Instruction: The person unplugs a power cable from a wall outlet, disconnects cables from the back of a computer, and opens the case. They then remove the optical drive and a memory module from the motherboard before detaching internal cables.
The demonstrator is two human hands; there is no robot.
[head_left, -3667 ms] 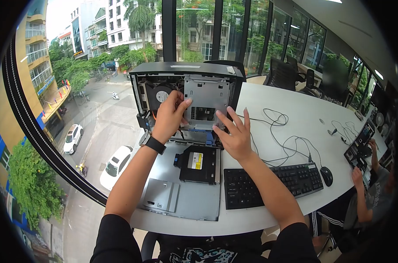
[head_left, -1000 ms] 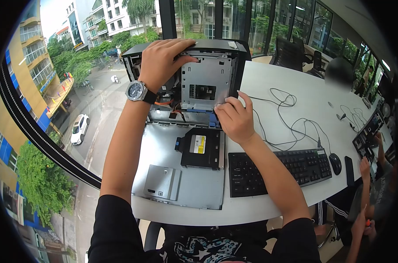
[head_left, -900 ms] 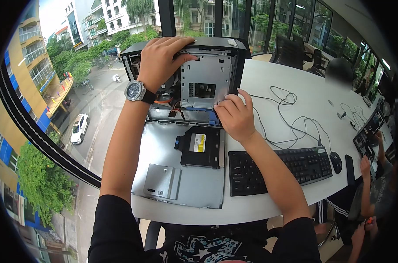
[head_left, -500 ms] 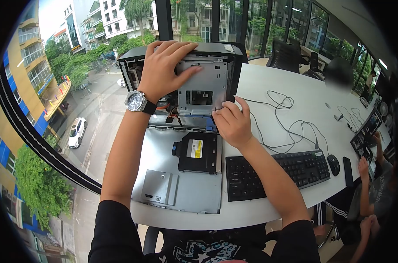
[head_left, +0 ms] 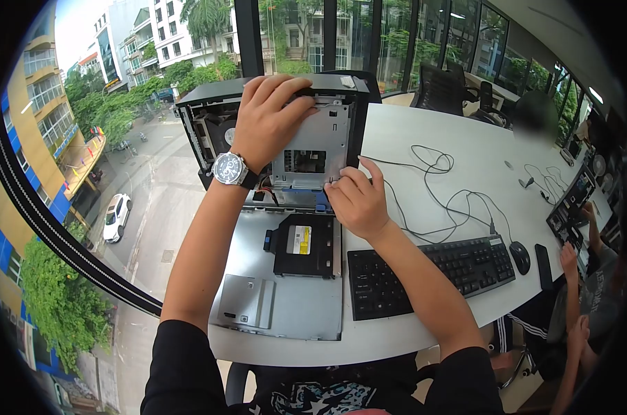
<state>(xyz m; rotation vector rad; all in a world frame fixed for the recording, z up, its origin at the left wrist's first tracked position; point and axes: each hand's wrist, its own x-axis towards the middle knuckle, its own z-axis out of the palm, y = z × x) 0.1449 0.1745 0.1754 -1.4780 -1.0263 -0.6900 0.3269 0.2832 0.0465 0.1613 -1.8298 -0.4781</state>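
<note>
An opened desktop computer case [head_left: 210, 91] stands at the table's far edge, its inside facing me. A silver metal drive cage [head_left: 334, 142] with a square cut-out sits in it. My left hand [head_left: 268, 121], with a watch on its wrist, bends its fingers over the case's top edge, thumb against the cage's upper part. My right hand [head_left: 358, 202] pinches at the cage's lower right corner, beside a blue latch [head_left: 321, 200]; its fingertips are partly hidden. Below lies the silver side panel [head_left: 293, 315] with a black optical drive [head_left: 301, 245] on it.
A black keyboard [head_left: 431, 277], a mouse [head_left: 519, 257] and a black phone-like object [head_left: 543, 267] lie to the right. Loose black cables [head_left: 459, 207] coil behind them. Another person's hands [head_left: 569, 259] are at the far right. A window borders the table's left side.
The view has shifted slightly, and the case appears a little further left. My left thumb has drawn in towards the fingers. My right hand stays at the cage's lower right corner.
</note>
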